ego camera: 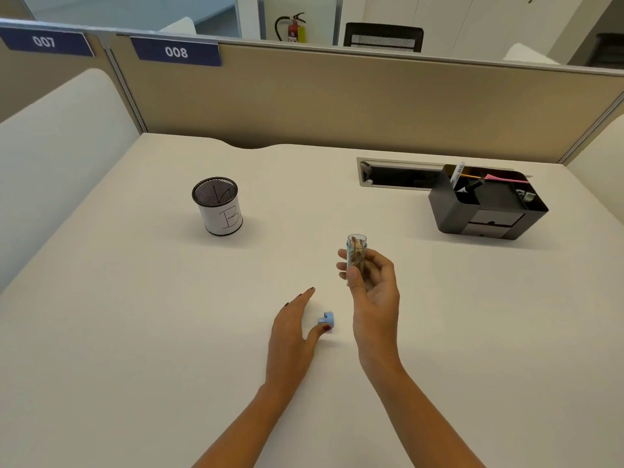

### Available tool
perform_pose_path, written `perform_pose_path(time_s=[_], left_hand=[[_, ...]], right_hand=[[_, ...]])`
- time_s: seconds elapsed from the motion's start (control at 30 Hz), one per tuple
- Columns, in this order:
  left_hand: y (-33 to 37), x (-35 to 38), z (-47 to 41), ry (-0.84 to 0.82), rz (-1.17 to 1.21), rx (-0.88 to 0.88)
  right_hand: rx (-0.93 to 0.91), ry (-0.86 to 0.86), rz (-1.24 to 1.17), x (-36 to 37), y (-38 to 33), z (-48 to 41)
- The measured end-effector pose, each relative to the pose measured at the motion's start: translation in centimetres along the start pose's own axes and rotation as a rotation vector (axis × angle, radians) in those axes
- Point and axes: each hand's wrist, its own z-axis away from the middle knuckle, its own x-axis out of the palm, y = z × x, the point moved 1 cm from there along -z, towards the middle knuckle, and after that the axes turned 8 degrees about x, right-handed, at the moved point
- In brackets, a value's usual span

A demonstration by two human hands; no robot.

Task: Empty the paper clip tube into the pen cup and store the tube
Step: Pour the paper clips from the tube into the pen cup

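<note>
A clear paper clip tube point(356, 246) stands upright and uncapped in my right hand point(373, 288), held above the desk near its middle, with clips visible inside. Its small blue cap point(328, 320) lies on the desk just below, and the thumb of my left hand point(293, 329) touches it while the fingers are spread flat. The mesh pen cup point(217, 206), black with a white label marked "B", stands upright to the far left of both hands.
A black desk organizer point(486, 204) with pens and a front drawer sits at the back right, beside a recessed cable tray point(398, 172). A tan partition point(337, 103) borders the white desk point(135, 332) at the back.
</note>
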Motion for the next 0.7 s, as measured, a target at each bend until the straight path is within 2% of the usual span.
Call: perform_pose_path(time_s=[0.17,0.27,0.37,0.47,0.7], left_hand=[[-0.4,-2.3,-2.0,0.143,-0.010,0.051],[-0.8,-4.3,-3.8,0.257,0.010,0.025],[-1.7,-6.7,-6.1,0.384,0.009,-0.008],[-3.0,-8.6,-8.0,0.480,0.003,-0.037],[-8.1,-10.7,-12.0,0.445,-0.043,-0.227]], right_hand=[[0.121,-0.098,-0.036,1.6,-0.1,-1.9],[0.218,-0.195,-0.075,3.3,0.0,-3.5],[0.294,-0.279,-0.225,5.6,0.0,-5.4],[0.307,-0.318,-0.242,7.5,0.5,-7.2],[0.253,-0.284,-0.075,12.4,1.9,-12.1]])
